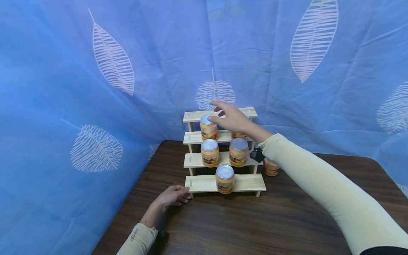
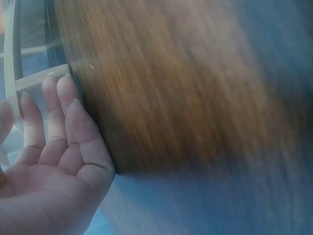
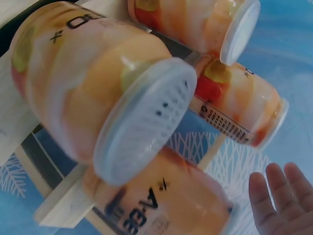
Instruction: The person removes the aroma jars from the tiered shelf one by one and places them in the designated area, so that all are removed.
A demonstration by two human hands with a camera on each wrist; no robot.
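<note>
A four-tier wooden display rack (image 1: 204, 182) holds orange-labelled cans with silver lids. One can (image 1: 225, 182) stands on the bottom tier and a pair, left can (image 1: 210, 156) and right can (image 1: 238, 156), on the tier above. My left hand (image 1: 173, 196) grips the rack's front left corner, fingertips against the wooden leg (image 2: 41, 81). My right hand (image 1: 232, 117) is raised over the third tier, fingers extended, thumb right by the lid of its left can (image 1: 209, 131). That hand and wrist partly hide the third tier's right can (image 1: 238, 135). In the right wrist view, the fingers (image 3: 274, 196) appear beside the cans.
Another can (image 1: 271, 169) stands on the dark wooden table (image 1: 242, 223) to the right of the rack, partly behind my right sleeve (image 1: 318, 187). A blue curtain (image 1: 165, 46) with white leaf prints hangs behind and along the left side.
</note>
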